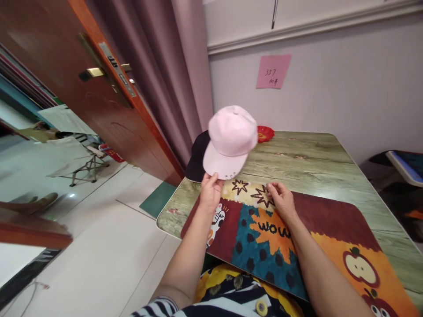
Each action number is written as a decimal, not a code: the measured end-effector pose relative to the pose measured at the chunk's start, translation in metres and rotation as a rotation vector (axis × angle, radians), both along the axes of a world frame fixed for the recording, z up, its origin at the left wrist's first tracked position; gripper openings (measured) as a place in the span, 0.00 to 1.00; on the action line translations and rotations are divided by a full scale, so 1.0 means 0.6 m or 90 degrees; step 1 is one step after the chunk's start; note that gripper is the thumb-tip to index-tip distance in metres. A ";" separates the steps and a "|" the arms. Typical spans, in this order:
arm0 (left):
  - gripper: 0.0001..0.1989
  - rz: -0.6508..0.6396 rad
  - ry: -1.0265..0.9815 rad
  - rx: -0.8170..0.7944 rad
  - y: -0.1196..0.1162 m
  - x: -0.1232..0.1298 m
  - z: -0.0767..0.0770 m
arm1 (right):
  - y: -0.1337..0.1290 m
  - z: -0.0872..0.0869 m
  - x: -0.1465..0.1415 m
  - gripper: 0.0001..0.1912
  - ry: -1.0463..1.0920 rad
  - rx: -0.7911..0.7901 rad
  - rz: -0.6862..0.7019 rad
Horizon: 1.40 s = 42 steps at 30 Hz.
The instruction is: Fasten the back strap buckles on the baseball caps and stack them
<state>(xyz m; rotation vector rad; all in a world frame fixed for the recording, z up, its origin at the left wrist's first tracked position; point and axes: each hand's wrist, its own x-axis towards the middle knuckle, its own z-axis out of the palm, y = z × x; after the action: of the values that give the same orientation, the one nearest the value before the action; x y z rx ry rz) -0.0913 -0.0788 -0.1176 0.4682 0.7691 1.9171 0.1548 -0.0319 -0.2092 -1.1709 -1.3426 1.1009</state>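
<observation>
Although a red dish (266,134) with a scalloped rim sits partly behind the rounded pink cap (233,132), I cannot make out its contents. I have the cap's smooth brim (223,165) pinched in the left hand (212,192), above the wood-grain table (317,163) and beside a dark object (196,162); the right hand (282,200) curls over the brightly patterned mat (325,212), its grip unclear to me.

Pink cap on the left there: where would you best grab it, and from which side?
The pink cap is probably best pinched by the front edge of its brim, coming from the wearer's near side, thumb above and fingers beneath. The brim is thin and points towards the person, while the crown is rounded and bulky. The left hand grips that edge.
</observation>
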 end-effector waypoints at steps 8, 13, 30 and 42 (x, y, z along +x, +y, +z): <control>0.25 -0.271 -0.102 -0.117 0.017 0.158 -0.065 | 0.015 0.037 0.014 0.19 0.587 -0.111 0.138; 0.24 -0.401 -0.096 -0.129 0.030 0.154 -0.081 | 0.034 0.027 0.020 0.20 0.672 -0.113 0.068; 0.09 -0.345 -0.107 -0.154 0.134 0.062 -0.105 | 0.030 0.038 0.027 0.23 0.512 -0.195 0.081; 0.13 -0.391 -0.045 -0.164 0.117 0.068 -0.097 | 0.028 0.031 0.033 0.22 0.491 -0.160 0.063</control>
<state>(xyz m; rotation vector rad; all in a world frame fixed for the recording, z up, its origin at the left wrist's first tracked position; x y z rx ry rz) -0.0508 -0.0085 -0.1757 0.4130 0.7110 1.2404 0.1745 -0.0153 -0.1909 -0.7185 -0.6750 1.6115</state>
